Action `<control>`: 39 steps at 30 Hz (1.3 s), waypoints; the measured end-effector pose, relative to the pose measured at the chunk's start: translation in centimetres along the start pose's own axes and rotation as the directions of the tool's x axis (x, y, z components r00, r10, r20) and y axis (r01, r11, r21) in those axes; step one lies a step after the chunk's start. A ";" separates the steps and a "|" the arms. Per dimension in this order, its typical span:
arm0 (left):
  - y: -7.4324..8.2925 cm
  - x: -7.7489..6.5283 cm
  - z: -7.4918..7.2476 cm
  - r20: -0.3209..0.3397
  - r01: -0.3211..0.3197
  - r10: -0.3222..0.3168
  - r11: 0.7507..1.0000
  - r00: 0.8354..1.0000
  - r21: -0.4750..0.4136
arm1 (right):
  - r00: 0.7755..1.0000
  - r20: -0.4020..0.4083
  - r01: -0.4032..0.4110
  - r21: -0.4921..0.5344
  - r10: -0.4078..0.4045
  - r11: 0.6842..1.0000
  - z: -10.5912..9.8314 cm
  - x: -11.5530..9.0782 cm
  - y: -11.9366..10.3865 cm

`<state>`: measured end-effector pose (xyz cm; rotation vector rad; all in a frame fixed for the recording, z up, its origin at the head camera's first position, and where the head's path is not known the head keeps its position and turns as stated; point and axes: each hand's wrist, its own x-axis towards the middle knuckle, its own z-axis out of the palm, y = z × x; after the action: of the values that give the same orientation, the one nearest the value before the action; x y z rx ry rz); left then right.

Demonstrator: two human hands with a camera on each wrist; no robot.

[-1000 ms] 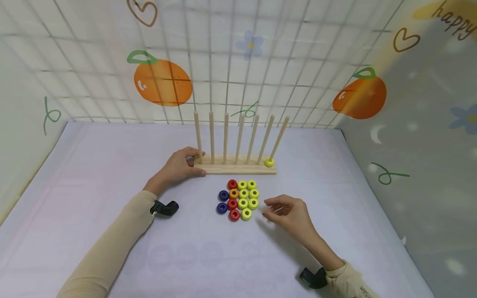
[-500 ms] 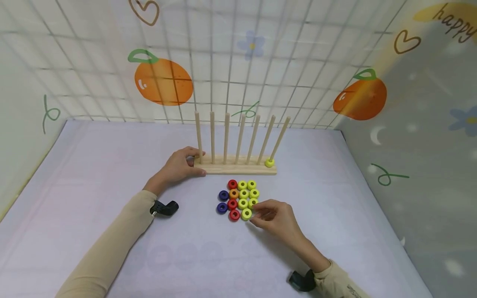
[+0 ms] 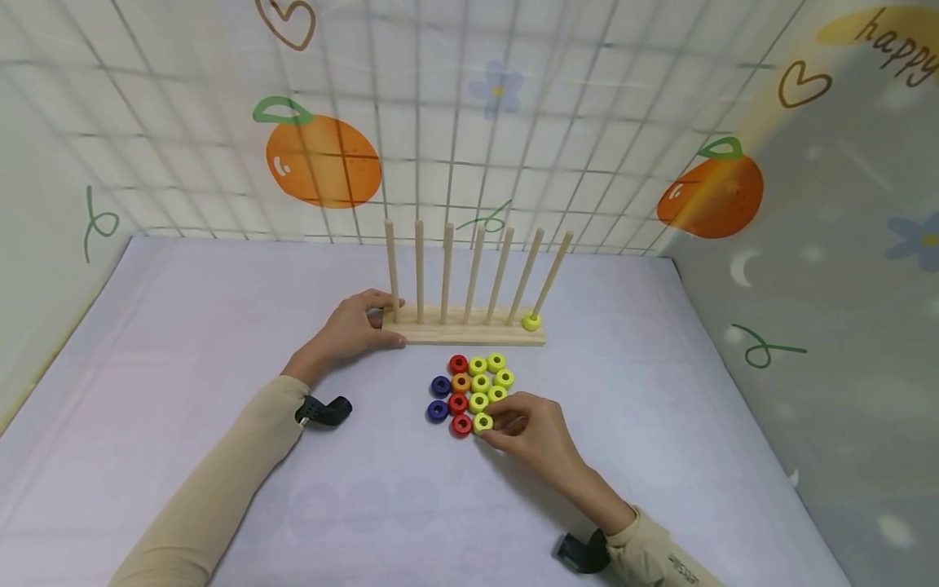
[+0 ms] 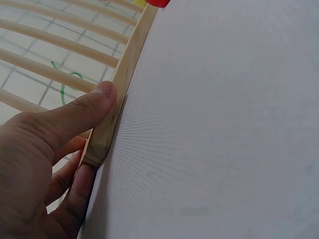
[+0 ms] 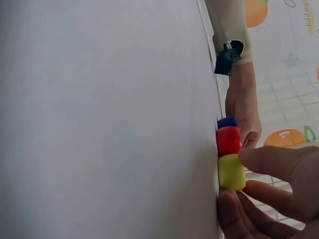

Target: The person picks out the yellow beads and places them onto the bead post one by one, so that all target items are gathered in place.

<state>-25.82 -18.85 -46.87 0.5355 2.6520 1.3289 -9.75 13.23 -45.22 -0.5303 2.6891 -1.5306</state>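
My left hand (image 3: 352,328) grips the left end of a wooden peg rack (image 3: 469,333), thumb on the front edge and fingers behind, as the left wrist view also shows. One yellow bead (image 3: 531,323) sits at the foot of the rack's rightmost upright peg. In front of the rack lies a cluster of ring-shaped beads. My right hand (image 3: 535,432) pinches the nearest yellow bead (image 3: 482,422) between thumb and fingers; the right wrist view shows this bead (image 5: 232,172) resting at table level beside a red bead (image 5: 228,141).
Several other yellow beads (image 3: 480,384) lie beside red beads (image 3: 458,403), one orange bead (image 3: 460,383) and two dark blue beads (image 3: 438,411). A white cloth (image 3: 330,505) covers the table. Behind it hangs a printed sheet over a wire grid (image 3: 447,98).
My right hand has moved left to the cluster and taken hold of the nearest yellow bead. Neighbouring yellow beads on the right have shifted slightly. The left hand has stayed on the rack.
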 end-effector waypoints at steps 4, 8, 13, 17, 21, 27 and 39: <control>0.1 0.0 0.0 0.001 0.005 -0.005 1.000 1.000 -0.002 | 1.000 -0.002 0.000 -0.007 0.000 1.000 0.2 0.1 -0.1; 0.2 0.0 0.0 0.002 0.008 -0.008 1.000 1.000 -0.002 | 1.000 -0.005 0.010 -0.015 -0.010 1.000 0.3 0.1 0.0; 0.1 0.1 0.0 0.002 0.004 -0.005 1.000 1.000 0.017 | 1.000 -0.006 0.015 -0.011 -0.015 1.000 0.6 -0.1 0.0; 0.0 0.2 0.1 -0.001 0.000 0.000 1.000 1.000 0.029 | 1.000 -0.015 0.019 -0.008 -0.019 1.000 0.7 -0.2 -0.1; -0.1 0.3 0.1 -0.006 0.002 -0.002 0.999 1.000 0.035 | 1.000 -0.017 0.021 -0.006 -0.021 1.000 0.6 -0.3 -0.2; -0.1 0.2 0.1 -0.003 0.014 -0.013 0.999 1.000 0.038 | 1.000 -0.019 0.013 -0.022 -0.013 1.000 0.0 -0.4 0.0; 0.2 0.1 0.1 -0.003 0.021 -0.021 0.999 1.000 0.035 | 0.995 -0.093 -0.029 -0.021 0.027 0.999 -3.4 -0.8 0.5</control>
<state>-25.85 -18.64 -46.73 0.5095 2.6803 1.2800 -9.73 16.52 -43.99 -0.4313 2.7718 -1.5582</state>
